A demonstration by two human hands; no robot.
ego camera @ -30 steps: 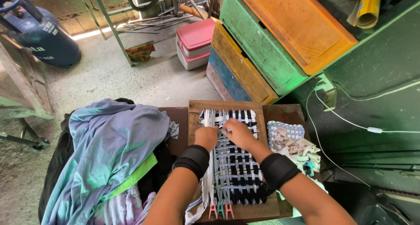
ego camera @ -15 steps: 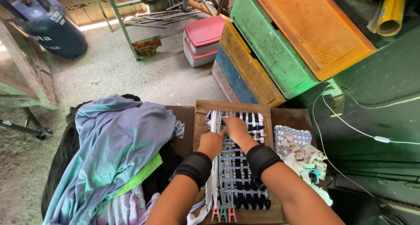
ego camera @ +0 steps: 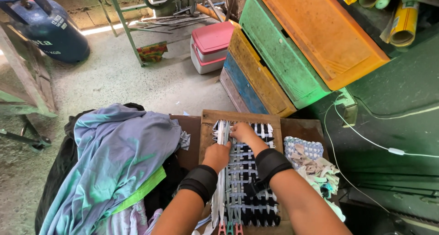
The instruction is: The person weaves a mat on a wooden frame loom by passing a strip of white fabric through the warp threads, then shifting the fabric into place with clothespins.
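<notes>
Here, at far left, a blue gas cylinder (ego camera: 50,31) is being seen on the concrete floor (ego camera: 137,88), with a wooden stand (ego camera: 27,79) just beside it. Nearer, a heap of bluish cloth (ego camera: 114,157) is being draped over dark fabric at the left of the low table (ego camera: 187,134). The left hand (ego camera: 217,155) is being held curled on the left part of the wooden loom (ego camera: 242,120), closed on the pale vertical strips (ego camera: 222,134) there; a black wrist wrap (ego camera: 199,182) is being worn below it. The right hand (ego camera: 243,133) is being pressed down on the woven mat (ego camera: 249,184) near the loom's top edge, fingers bent on the strips, though whether anything is being pinched cannot be told. A second black wrap (ego camera: 270,164) is being worn on that wrist. The mat, in black and grey-white bands, is being stretched within the loom, which is lying on the table in front of the person. Right of the loom, a small woven piece (ego camera: 304,148) and loose fabric scraps (ego camera: 320,171) are lying. Behind, a pink cooler (ego camera: 210,45) and stacked coloured crates (ego camera: 283,61) are being leaned against a green wall (ego camera: 398,107), across which a white cable (ego camera: 366,141) is running.
</notes>
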